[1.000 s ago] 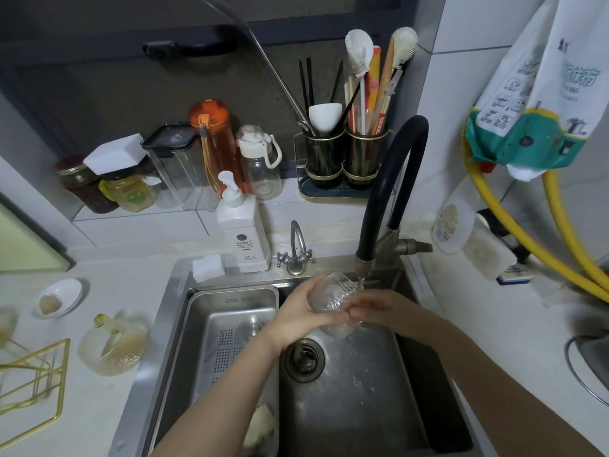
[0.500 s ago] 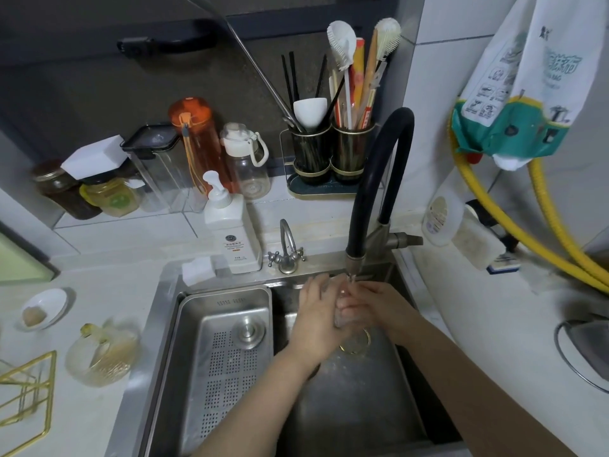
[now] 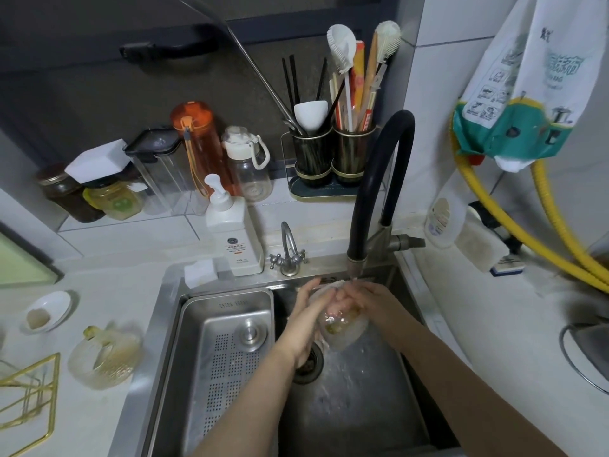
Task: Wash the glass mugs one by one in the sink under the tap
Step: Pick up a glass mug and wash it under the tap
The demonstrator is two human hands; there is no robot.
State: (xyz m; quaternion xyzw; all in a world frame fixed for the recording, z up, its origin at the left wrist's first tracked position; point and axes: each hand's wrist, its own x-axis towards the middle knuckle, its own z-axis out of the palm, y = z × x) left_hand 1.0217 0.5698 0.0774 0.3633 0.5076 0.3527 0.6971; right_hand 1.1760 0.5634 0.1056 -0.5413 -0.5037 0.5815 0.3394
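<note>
A clear glass mug [image 3: 344, 328] is held over the steel sink [image 3: 359, 407], just under the spout of the black tap [image 3: 357, 258]. Water runs onto it. My left hand [image 3: 308, 311] grips the mug from the left side. My right hand [image 3: 365, 293] holds it from the right, with its fingers reaching into the mug's mouth. The mug is tilted, its base toward me. A second glass mug [image 3: 103, 356] lies on the counter at the left, apart from both hands.
A perforated steel drain tray [image 3: 227, 328] fills the sink's left half. A soap pump bottle [image 3: 232, 232] and a small tap [image 3: 289, 255] stand behind the sink. Bottles, jars and a utensil holder [image 3: 329, 163] line the ledge. A gold wire rack [image 3: 26, 400] is at the far left.
The mug has turned from near upright under the spout to tilted with its base toward me, and my right fingers have gone inside it. The view has shifted slightly.
</note>
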